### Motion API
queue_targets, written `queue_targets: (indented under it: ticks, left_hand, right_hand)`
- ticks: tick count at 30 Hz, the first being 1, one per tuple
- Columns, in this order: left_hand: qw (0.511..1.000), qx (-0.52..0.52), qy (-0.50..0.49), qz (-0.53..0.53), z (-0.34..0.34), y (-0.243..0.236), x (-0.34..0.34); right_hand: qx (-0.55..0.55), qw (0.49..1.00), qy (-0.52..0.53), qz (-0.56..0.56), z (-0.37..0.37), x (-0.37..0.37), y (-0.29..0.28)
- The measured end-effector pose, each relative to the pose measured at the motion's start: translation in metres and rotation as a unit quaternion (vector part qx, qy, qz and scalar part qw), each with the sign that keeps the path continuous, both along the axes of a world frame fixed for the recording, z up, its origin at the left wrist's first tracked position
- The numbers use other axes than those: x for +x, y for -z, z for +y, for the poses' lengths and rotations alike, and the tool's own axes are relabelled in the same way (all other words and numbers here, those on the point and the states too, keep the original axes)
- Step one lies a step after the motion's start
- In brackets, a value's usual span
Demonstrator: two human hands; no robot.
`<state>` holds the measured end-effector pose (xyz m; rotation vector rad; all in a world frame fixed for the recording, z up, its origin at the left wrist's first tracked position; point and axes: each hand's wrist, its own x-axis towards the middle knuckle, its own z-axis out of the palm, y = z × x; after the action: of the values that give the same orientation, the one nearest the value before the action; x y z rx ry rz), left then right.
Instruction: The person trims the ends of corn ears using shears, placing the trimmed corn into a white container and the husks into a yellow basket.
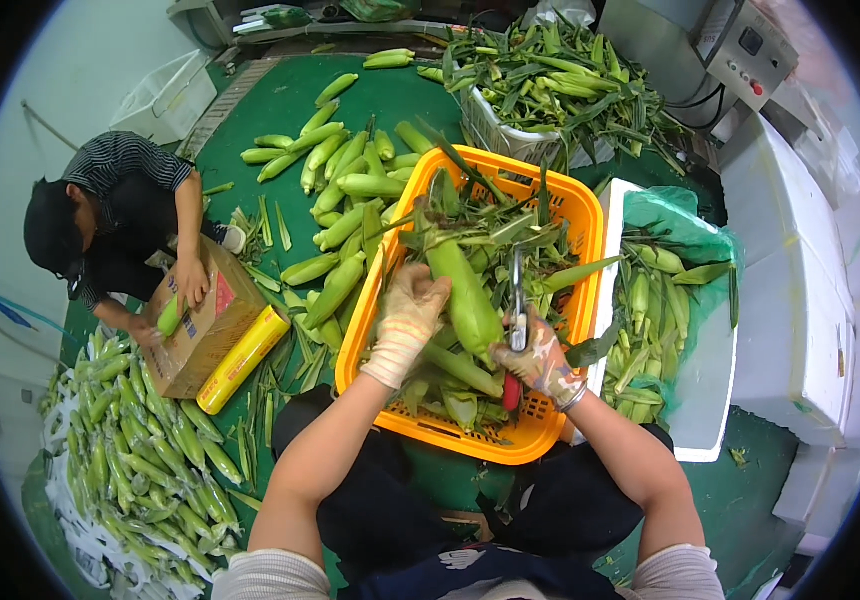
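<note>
The left hand [415, 310] is closed on one cob [468, 300] above the orange basket [540, 440]; the right hand [540, 360] is clamped on a red-handled tool [512, 390]. This cob seems only partly trimmed (its top is hidden in leaves). Farther, a pile [350, 185] looks finished, while leafy stock in the crate [505, 135] probably remains. Print on the carton [195, 350] and yellow roll [243, 360] I cannot read.
</note>
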<state>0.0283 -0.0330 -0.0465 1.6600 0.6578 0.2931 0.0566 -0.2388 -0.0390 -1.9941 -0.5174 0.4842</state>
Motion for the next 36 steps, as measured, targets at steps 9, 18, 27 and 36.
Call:
queue_targets:
  ticks: [9, 18, 27, 36]
  left_hand:
    - [0.941, -0.332, 0.057, 0.027, -0.001, -0.029, 0.008]
    - [0.829, -0.543, -0.019, -0.136, 0.024, -0.026, -0.002]
    - [0.993, -0.043, 0.056, -0.099, 0.087, 0.013, 0.01]
    - [0.917, 0.266, 0.296, 0.035, -0.042, -0.044, -0.031]
  right_hand:
    - [-0.02, 0.972, -0.035, -0.231, 0.006, -0.034, -0.032]
    - [0.126, 0.974, 0.165, -0.091, 0.015, -0.016, -0.058]
    - [-0.242, 0.911, 0.031, -0.332, 0.015, -0.011, -0.034]
    - [0.13, 0.966, 0.196, 0.104, 0.049, 0.011, 0.009]
